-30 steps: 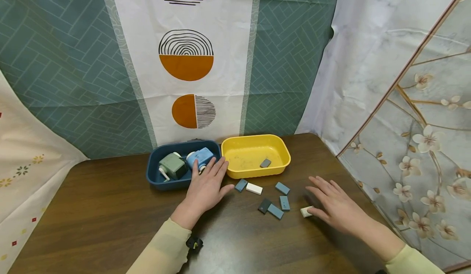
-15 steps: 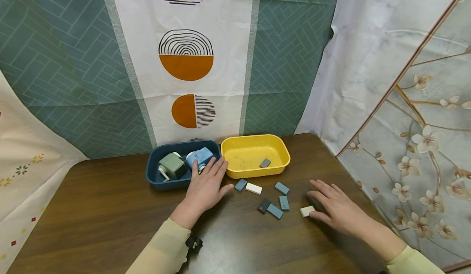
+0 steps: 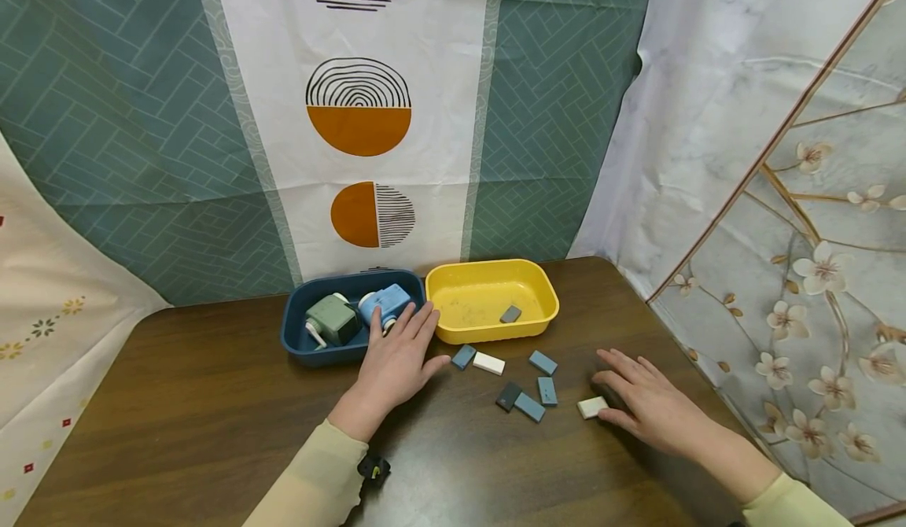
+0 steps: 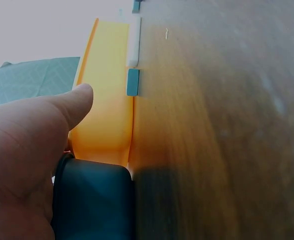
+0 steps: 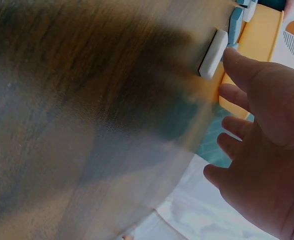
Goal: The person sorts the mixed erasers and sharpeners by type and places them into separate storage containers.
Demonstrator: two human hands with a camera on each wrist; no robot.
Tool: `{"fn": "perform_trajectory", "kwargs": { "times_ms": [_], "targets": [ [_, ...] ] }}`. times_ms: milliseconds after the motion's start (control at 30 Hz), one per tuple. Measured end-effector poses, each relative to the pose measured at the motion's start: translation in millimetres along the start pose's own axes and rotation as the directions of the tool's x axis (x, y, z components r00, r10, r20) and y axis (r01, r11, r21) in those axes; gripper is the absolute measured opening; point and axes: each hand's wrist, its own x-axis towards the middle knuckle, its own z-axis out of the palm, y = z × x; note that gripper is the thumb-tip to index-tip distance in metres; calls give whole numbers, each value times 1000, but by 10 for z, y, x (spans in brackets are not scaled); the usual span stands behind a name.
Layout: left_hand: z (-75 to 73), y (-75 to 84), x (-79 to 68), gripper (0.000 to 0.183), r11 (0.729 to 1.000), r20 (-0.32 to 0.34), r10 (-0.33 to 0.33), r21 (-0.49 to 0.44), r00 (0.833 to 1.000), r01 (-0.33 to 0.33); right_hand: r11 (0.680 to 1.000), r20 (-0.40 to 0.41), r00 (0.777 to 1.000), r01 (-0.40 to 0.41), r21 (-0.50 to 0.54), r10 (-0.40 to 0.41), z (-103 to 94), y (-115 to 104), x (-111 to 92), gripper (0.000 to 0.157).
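Observation:
My left hand point(image 3: 398, 366) lies with fingers spread over the front right corner of a navy bin point(image 3: 300, 354). Its fingertips reach close to a light blue box-shaped item point(image 3: 385, 303); contact there cannot be made out. On the right, my right hand point(image 3: 654, 403) hovers low over the table with fingers extended and slightly bent. Its thumb is beside a small white block point(image 3: 591, 407), and nothing is gripped. In the right wrist view the same white block point(image 5: 213, 54) lies near the thumb tip. Between the hands are a second white block point(image 3: 489, 363) and several blue-grey blocks point(image 3: 543, 363).
A yellow tray point(image 3: 495, 332) adjoins the navy bin and holds one grey block point(image 3: 510, 315). A green box-shaped item point(image 3: 333, 318) with a white spout-like part sits in the bin. One dark block point(image 3: 508, 396) touches a blue-grey one. Patterned cloth point(image 3: 566, 118) hangs behind the table.
My right hand has drawn slightly back and to the right, so more of the white block beside its thumb shows. The left hand has stayed put.

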Motion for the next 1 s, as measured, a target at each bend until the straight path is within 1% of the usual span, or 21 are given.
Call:
{"fn": "perform_trajectory", "kwargs": {
  "times_ms": [467,1000],
  "targets": [
    [6,-1,8,84,1000,24,-16,6,1000,15,1000,-2,1000,14,-1,-14,41,22,8,35],
    [-6,6,-1,83,1000,16,-10,-3,1000,10,999,-19,999,42,8,-41,95,56,1,29]
  ]
}}
